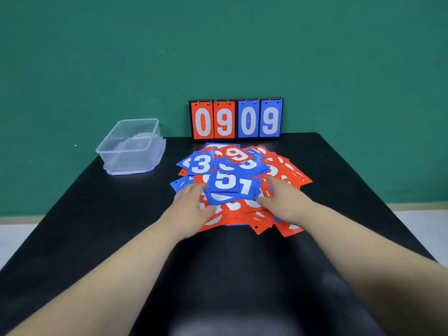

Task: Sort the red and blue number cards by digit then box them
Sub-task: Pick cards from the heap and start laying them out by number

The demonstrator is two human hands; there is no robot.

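Note:
A loose heap of red and blue number cards (288, 169) lies in the middle of the black table (97, 214). On top I can read a blue 3 (201, 163), a blue 5 (226, 181) and a red 9 (237, 154). My left hand (191, 207) rests flat on the heap's left front side, fingers straight and touching the cards. My right hand (283, 202) lies on the right front side, fingers stretched over the cards. Neither hand grips a card. A clear plastic box (131, 146) stands empty at the back left.
A flip scoreboard (236, 118) reading 09 in red and 09 in blue stands at the table's back edge against the green wall. The box sits on its lid near the left edge. Bare black tabletop lies in front of the heap.

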